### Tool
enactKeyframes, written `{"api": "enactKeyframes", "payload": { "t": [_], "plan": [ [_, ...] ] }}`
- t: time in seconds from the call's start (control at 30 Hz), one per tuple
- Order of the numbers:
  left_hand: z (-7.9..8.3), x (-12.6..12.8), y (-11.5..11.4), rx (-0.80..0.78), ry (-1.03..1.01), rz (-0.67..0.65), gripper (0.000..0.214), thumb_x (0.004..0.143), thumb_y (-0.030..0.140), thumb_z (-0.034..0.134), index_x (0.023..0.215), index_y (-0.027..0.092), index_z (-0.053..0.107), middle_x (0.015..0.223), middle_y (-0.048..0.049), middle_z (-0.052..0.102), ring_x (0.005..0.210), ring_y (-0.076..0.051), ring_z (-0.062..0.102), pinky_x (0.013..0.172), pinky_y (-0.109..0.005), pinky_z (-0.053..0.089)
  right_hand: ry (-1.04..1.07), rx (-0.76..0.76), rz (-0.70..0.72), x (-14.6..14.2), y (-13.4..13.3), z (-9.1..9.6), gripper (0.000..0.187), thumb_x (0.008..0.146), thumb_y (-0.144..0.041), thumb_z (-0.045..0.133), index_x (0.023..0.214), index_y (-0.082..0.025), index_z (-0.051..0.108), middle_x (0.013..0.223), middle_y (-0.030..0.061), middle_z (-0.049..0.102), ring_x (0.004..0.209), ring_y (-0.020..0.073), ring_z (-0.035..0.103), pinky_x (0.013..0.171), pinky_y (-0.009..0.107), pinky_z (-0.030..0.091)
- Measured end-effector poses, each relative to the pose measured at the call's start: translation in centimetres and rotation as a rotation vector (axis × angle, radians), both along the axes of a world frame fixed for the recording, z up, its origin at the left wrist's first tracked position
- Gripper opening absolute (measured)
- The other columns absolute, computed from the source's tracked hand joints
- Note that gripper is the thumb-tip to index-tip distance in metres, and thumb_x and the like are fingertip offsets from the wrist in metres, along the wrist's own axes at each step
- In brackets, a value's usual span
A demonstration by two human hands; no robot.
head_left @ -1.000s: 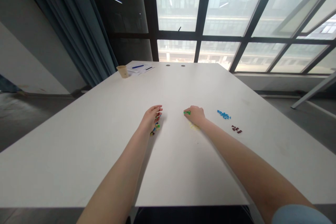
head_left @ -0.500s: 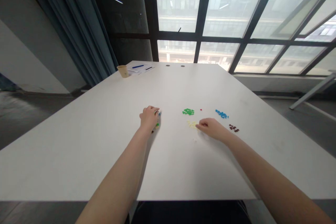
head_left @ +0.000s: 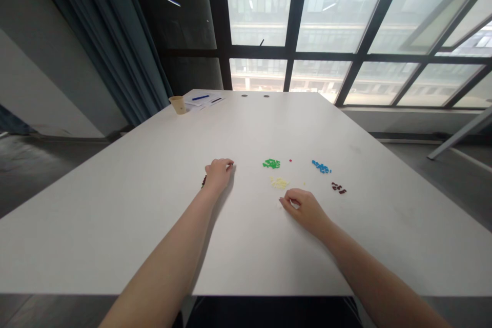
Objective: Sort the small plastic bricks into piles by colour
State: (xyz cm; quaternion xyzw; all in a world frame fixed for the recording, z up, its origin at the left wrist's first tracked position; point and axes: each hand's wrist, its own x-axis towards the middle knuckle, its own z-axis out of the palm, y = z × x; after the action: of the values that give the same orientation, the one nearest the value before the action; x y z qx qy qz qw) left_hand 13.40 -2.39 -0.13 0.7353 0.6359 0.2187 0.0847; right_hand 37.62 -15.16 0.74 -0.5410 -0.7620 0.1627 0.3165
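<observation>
My left hand (head_left: 219,174) rests curled on the white table (head_left: 115,225), its fingertips hidden under it. A few dark red pieces (head_left: 203,181) lie just beyond its left side. My right hand (head_left: 304,209) is curled near a few small white pieces (head_left: 279,204), with a pale speck showing inside the fingers. Just beyond it is a pale yellow pile of small pieces (head_left: 279,183). Farther off lie a green pile (head_left: 271,164), a blue pile (head_left: 321,166), a dark red group (head_left: 338,188) and one single red piece (head_left: 290,160).
At the far end of the table stand a paper cup (head_left: 178,104) and papers (head_left: 202,101) with a blue pen (head_left: 200,98). The table's edges drop to a grey floor on both sides. A large window (head_left: 319,20) lies beyond.
My right hand has slid toward me, away from the yellow pile. My left hand stays nearly in place, and the coloured pieces seen by its right side earlier no longer show.
</observation>
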Motion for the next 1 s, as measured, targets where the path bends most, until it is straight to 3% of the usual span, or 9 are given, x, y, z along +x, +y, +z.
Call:
{"api": "enactKeyframes", "payload": {
  "t": [0.2, 0.33, 0.63, 1.0],
  "plan": [
    [1.6, 2.9, -2.9, -0.208, -0.641, -0.408, 0.024, 0.077, 0.032, 0.049, 0.089, 0.017, 0.065, 0.097, -0.0066, 0.066, 0.090, -0.019, 0.058, 0.081, -0.031, 0.043, 0.001, 0.030, -0.017, 0.6, -0.1, 0.5, 0.029, 0.080, -0.026, 0.045, 0.054, -0.018, 0.039, 0.053, -0.0032, 0.041, 0.051, 0.0086, 0.036, 0.052, 0.021, 0.029],
    [2.9, 4.9, -5.3, -0.334, -0.917, -0.550, 0.024, 0.075, 0.031, 0.055, 0.090, 0.015, 0.064, 0.092, -0.0087, 0.068, 0.086, -0.018, 0.060, 0.079, -0.031, 0.044, 0.004, 0.046, -0.036, 0.9, 0.0, 0.7, 0.029, 0.081, -0.027, 0.045, 0.054, -0.018, 0.038, 0.052, -0.0034, 0.040, 0.051, 0.0087, 0.036, 0.052, 0.021, 0.028],
    [3.1, 5.7, -7.0, -0.473, -0.995, -0.719, 0.021, 0.079, 0.031, 0.055, 0.090, 0.016, 0.064, 0.091, -0.0076, 0.069, 0.085, -0.017, 0.061, 0.080, -0.031, 0.043, 0.009, 0.041, -0.035, 1.0, -0.1, 0.7, 0.030, 0.080, -0.025, 0.046, 0.053, -0.018, 0.035, 0.052, -0.0041, 0.039, 0.050, 0.0083, 0.033, 0.051, 0.021, 0.026],
    [3.7, 5.4, -7.1, -0.448, -0.969, -0.694, 0.021, 0.080, 0.030, 0.053, 0.090, 0.016, 0.063, 0.092, -0.0075, 0.068, 0.087, -0.017, 0.059, 0.082, -0.030, 0.043, 0.007, 0.058, -0.040, 0.9, -0.1, 0.9, 0.032, 0.082, -0.027, 0.044, 0.053, -0.018, 0.036, 0.052, -0.0039, 0.038, 0.050, 0.0086, 0.035, 0.052, 0.022, 0.027]
  ]
}}
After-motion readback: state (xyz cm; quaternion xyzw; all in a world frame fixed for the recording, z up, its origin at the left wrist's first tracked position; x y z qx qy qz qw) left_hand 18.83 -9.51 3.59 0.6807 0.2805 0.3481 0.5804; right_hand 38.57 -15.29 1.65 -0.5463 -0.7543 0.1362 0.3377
